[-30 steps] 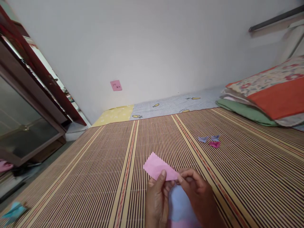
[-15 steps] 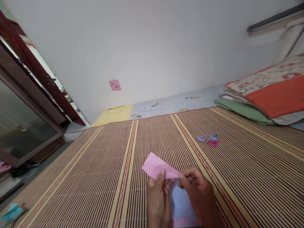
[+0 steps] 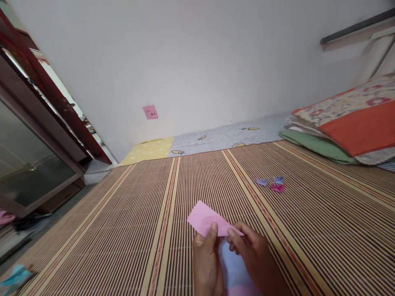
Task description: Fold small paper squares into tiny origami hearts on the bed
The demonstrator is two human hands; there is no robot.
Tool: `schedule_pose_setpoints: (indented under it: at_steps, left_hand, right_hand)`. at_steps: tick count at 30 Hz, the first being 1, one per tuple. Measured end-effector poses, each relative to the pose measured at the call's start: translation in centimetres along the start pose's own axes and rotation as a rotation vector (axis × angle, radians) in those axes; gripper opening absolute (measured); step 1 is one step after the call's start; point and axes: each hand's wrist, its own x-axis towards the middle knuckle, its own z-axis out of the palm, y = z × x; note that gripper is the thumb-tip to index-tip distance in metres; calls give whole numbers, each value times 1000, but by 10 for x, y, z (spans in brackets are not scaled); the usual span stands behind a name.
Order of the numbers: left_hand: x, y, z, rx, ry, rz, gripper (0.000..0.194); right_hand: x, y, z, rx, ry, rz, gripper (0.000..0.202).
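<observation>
A pink piece of paper, with a folded, slanted outline, is held above the striped bamboo mat. My left hand pinches its lower edge, thumb on top and fingers behind. At the paper's narrow right end, my right hand grips it between thumb and fingers. Light blue and pink cloth shows below and between the hands. Farther back on the mat sit two small bluish folded papers and a magenta one.
A teal folded paper lies at the lower left. Stacked pillows or bedding stand at the right. A pink note is on the white wall. A glass-panelled cabinet is at the left.
My right thumb has moved inward from the paper's right tip and now lies on top of the paper. The view has shifted slightly.
</observation>
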Motion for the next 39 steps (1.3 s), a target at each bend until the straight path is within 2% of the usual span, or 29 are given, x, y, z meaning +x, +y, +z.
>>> schedule_pose_setpoints:
  at_steps: [4, 10, 14, 19, 25, 28, 34, 39]
  left_hand:
    - [-3, 0, 1, 84, 8, 41, 33]
    - [1, 1, -11, 156, 151, 34, 37]
    - [2, 2, -16, 195, 190, 33, 37]
    - [4, 3, -19, 167, 161, 61, 33]
    - [3, 16, -11, 93, 58, 50, 34]
    - [1, 21, -9, 28, 66, 14, 34]
    - [-1, 19, -7, 11, 44, 48, 31]
    - [1, 15, -7, -45, -6, 31, 25]
  right_hand:
    - [0, 3, 4, 25, 9, 20, 44]
    - [-3, 7, 4, -72, -1, -35, 43]
    - [-5, 1, 3, -96, 18, -81, 42]
    - [-6, -4, 0, -86, 46, -93, 39]
    - [-7, -6, 0, -85, 92, -68, 40]
    - [-6, -6, 0, -119, 53, -99, 40]
    - [-3, -2, 1, -46, -65, -69, 35]
    - [-3, 6, 4, 20, -26, -20, 42]
